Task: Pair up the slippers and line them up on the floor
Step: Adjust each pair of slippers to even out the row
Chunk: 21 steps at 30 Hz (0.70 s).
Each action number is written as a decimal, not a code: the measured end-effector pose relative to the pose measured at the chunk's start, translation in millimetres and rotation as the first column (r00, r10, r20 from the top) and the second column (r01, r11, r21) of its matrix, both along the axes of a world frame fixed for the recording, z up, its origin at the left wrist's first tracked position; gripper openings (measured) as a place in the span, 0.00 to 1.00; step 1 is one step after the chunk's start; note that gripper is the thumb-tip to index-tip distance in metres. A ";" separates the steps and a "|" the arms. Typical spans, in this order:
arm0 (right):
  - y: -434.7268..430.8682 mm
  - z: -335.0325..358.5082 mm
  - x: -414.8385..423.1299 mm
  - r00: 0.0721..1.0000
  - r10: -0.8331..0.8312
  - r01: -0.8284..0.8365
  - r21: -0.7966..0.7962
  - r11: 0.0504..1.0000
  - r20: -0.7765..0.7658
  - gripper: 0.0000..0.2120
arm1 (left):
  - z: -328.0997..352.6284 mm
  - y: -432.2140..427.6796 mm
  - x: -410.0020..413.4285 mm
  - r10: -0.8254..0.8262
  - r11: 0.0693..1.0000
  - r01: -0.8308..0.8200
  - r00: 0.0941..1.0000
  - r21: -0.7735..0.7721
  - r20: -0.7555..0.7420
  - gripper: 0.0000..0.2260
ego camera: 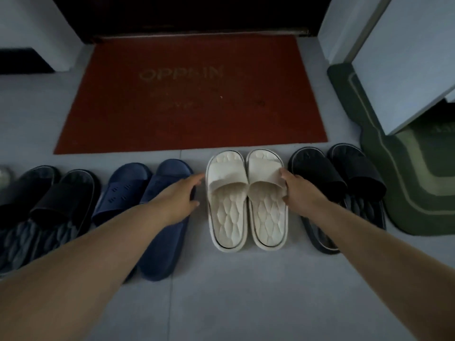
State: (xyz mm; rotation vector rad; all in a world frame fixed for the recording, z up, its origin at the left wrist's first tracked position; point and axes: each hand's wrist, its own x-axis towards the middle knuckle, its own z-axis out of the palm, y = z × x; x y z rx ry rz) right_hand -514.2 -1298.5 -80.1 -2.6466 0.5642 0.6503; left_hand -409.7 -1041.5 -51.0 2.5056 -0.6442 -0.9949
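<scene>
Four pairs of slippers stand in a row on the grey floor, toes toward the red mat. A white pair (246,200) sits in the middle, its two slippers touching side by side. Left of it is a navy pair (147,193), then a dark pair (44,200) at far left. A black pair (337,183) stands to the right. My left hand (179,195) lies over the navy slipper beside the left white slipper, fingers apart, holding nothing. My right hand (298,190) grips the outer edge of the right white slipper's strap.
A red doormat (192,94) with faded lettering lies beyond the slippers, in front of a dark door. A green rug (403,183) lies at the right under a white cabinet (403,70). White walls flank the doorway. Grey floor tiles (234,291) extend toward me.
</scene>
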 end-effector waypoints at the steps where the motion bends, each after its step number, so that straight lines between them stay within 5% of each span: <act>1: 2.9 8.1 3.7 0.998 0.040 -0.044 -0.091 0.995 -0.046 0.31 | 0.8 13.4 12.1 -0.011 1.000 0.012 0.997 -0.003 0.081 0.31; 5: 55.1 67.5 22.9 0.981 0.149 -0.182 -0.328 0.927 -0.123 0.25 | 2.5 96.1 64.7 -0.141 0.974 0.086 0.954 0.210 0.263 0.37; 8: 132.7 94.4 28.6 0.922 0.335 -0.361 -0.119 0.925 -0.197 0.24 | 6.8 145.1 84.6 -0.235 0.797 0.157 0.970 0.584 0.060 0.56; 10: 186.4 82.6 33.5 0.905 0.323 -0.347 -0.042 0.937 -0.276 0.27 | 9.9 162.8 93.8 -0.320 0.698 0.242 0.947 0.674 -0.009 0.58; 12: 222.8 52.7 42.9 0.947 0.174 -0.171 0.034 0.985 -0.271 0.30 | 6.2 167.5 97.8 -0.421 0.682 0.306 0.907 0.664 0.015 0.55; 16: 252.9 -3.8 61.0 0.954 -0.290 0.296 0.067 0.953 -0.081 0.32 | -14.6 173.6 100.8 -0.354 0.806 0.303 0.935 0.508 0.003 0.51; 21: 253.6 2.7 62.9 0.936 -0.349 0.348 0.034 0.937 0.035 0.28 | -23.5 181.6 106.7 -0.087 0.973 0.069 0.994 0.221 0.071 0.37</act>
